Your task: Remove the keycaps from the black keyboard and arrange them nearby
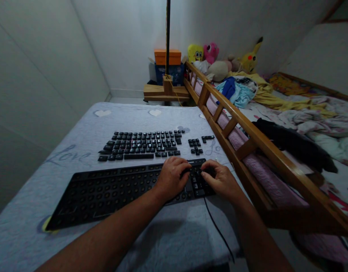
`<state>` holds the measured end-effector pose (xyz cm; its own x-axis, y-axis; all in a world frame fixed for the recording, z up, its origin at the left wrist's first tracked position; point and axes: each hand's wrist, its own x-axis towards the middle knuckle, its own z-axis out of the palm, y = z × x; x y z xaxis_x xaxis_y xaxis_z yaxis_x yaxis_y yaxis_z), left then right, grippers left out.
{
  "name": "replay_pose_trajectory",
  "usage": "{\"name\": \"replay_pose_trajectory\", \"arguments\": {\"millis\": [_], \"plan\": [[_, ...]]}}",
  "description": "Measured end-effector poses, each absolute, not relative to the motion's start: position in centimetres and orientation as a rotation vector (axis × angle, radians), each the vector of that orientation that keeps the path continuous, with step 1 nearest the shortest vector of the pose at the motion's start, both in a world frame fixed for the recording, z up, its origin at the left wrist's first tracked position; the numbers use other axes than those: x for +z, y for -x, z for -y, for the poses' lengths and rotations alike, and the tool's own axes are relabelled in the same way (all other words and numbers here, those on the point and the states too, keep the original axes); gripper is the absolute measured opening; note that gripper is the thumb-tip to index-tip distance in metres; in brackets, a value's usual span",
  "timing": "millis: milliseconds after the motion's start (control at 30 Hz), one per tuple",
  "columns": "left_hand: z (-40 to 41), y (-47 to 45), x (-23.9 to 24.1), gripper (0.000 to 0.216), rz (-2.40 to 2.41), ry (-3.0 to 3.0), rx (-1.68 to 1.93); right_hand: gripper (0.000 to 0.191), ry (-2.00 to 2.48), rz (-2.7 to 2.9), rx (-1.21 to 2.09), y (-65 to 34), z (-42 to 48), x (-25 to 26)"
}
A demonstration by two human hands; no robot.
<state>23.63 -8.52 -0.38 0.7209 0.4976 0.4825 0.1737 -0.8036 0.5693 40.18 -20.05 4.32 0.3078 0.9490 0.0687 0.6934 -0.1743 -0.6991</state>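
Forearms: both come in from the bottom edge, cut off by the frame below the elbow, and meet over the right end of the keyboard (105, 192).
Keyboard: black, lying across the near part of the bench (26, 211). Most of its sockets are bare, and keys show only at the right end, between and under the hands.
Left hand (172, 177): palm down on the keyboard just left of the number block. The fingers (183, 166) are curled under so the tips are hidden, and I cannot tell whether they pinch anything.
Right hand (222, 182): resting on the right edge of the keyboard, with fingers (208, 169) bent in toward the left hand and touching the keys there. I cannot tell grip from bare touch (the light is dim and the tips sit in shadow).
Loose keys (142, 145): set out in rows on the cloth beyond the keyboard, in keyboard order, with two small groups apart on the right.
Cable (217, 228): runs from under the right hand toward the near edge of the bench, where it goes out of sight.
Cloth (85, 124): pale, printed with hearts and the word "Love", covering the bench.
Bed rail (247, 132): wooden, just beside the bench on the right. Crumpled bedding and a dark garment (295, 145) lie behind it.
Far end: soft toys (210, 53), stacked boxes (167, 62) and a dark pole (168, 30), its top cut off.
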Motion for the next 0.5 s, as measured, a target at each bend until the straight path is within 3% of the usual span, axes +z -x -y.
{"name": "replay_pose_trajectory", "arguments": {"millis": [500], "plan": [[8.5,-23.6,-0.5,0.018,-0.514,-2.436,0.872,0.014,1.709,1.527,0.278,-39.1,20.6,3.2]]}}
